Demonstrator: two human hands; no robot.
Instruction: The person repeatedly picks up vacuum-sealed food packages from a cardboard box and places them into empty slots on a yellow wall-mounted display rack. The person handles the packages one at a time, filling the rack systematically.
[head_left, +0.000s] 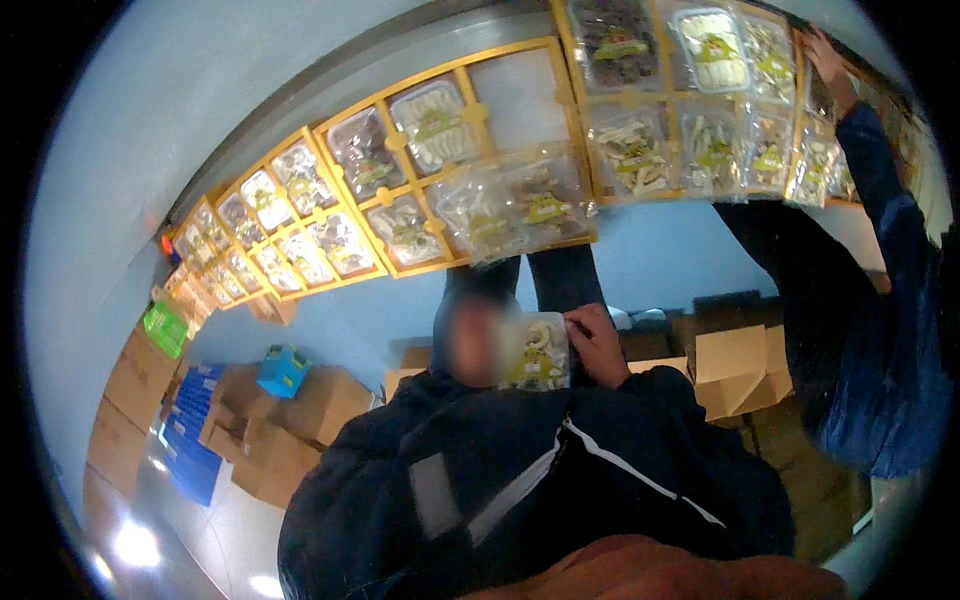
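In front of my jacket is a clear plastic pack of pale sliced food, perhaps mushrooms, with a green label. My right hand grips its upper right corner between thumb and fingers. At the pack's left side my left hand is blurred, so its fingers cannot be made out. Beyond my hands runs a row of yellow divided crates. Two similar packs, one of pale pieces and one of browner pieces, lie on the near part of the middle crate. A white tray-like pack sits in a rear compartment.
At the far right a co-worker's hand reaches over the crates, in a dark blue sleeve. Open cardboard boxes stand below at right, more cardboard boxes at left, with a blue box and a green package.
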